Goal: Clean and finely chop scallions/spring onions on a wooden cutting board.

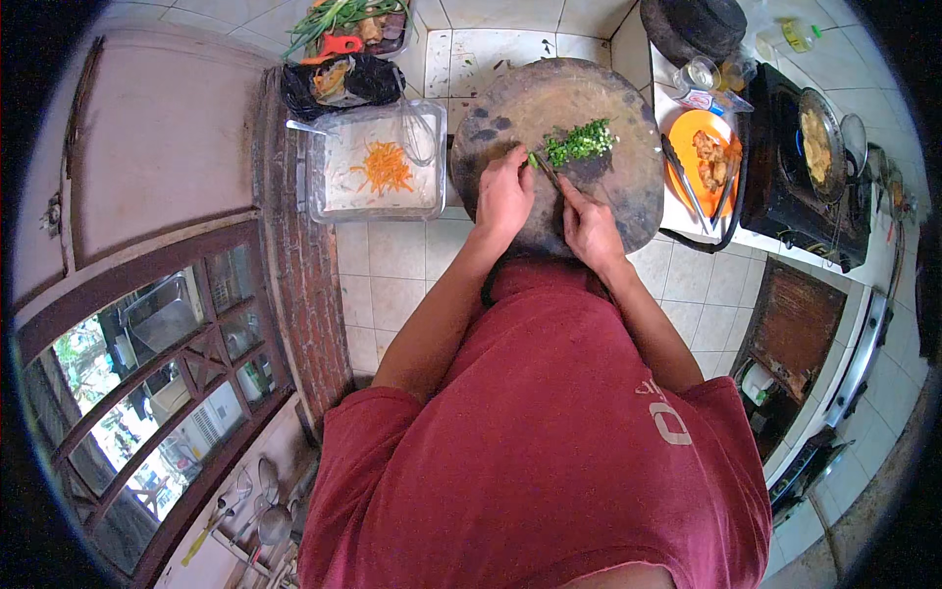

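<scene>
In front of me is a round wooden chopping board (515, 99) with dark stains. My right hand (589, 224) grips a knife (546, 169), its blade angled up and to the left. My left hand (508, 190) holds a short piece of green onion (532, 158) against the board, right beside the blade. A heap of chopped green onion (580, 143) lies just beyond the knife. The knife's handle is mostly hidden by my right hand.
Left of the board, a clear rectangular container (379, 215) holds pale batter, shredded carrot (385, 169) and a whisk (418, 140). On the right, an orange plate (681, 125) bears fried pieces and tongs (684, 177). Beyond it, a pan (817, 147) sits over a lit gas stove (769, 147).
</scene>
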`<state>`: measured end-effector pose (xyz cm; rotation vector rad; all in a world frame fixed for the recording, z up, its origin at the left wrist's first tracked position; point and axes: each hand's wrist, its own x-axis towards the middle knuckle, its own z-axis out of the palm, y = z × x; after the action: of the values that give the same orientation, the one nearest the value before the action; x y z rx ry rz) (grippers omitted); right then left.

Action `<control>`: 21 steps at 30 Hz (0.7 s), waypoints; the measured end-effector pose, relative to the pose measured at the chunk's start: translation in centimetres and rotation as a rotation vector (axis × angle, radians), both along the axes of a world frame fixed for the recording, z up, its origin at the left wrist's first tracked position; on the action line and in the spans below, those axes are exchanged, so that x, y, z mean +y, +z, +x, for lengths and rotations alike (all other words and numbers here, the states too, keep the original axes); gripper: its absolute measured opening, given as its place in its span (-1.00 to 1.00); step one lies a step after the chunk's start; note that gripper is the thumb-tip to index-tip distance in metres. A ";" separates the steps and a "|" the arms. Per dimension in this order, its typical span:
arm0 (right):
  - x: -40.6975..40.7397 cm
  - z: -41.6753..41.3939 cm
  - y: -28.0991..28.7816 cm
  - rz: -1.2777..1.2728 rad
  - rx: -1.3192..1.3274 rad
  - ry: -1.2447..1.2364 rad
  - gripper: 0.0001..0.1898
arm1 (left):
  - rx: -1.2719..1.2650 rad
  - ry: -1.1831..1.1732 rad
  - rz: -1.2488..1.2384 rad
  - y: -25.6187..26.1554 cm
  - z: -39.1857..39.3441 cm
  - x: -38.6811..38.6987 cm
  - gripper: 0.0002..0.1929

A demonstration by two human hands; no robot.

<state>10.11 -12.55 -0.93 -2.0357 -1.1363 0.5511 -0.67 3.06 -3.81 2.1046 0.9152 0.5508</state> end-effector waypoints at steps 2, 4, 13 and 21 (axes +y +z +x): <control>-0.2 0.0 -0.4 0.012 0.013 -0.009 -0.49 | 0.007 0.015 0.029 0.1 0.2 -0.5 -0.62; -0.1 0.0 -0.4 0.026 0.024 -0.014 -0.49 | 0.014 0.034 0.060 -0.1 0.4 -0.7 -0.63; 0.1 1.0 -0.2 0.025 -0.040 -0.103 -0.50 | 0.027 -0.033 0.095 0.3 0.8 0.4 -0.71; 0.1 0.6 0.3 -0.109 -0.126 0.019 -0.43 | 0.047 -0.101 0.030 0.4 0.7 1.3 -0.79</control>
<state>10.75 -12.41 -0.61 -2.1810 -1.2239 0.5101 0.04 4.31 -3.42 2.1854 0.8256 0.4671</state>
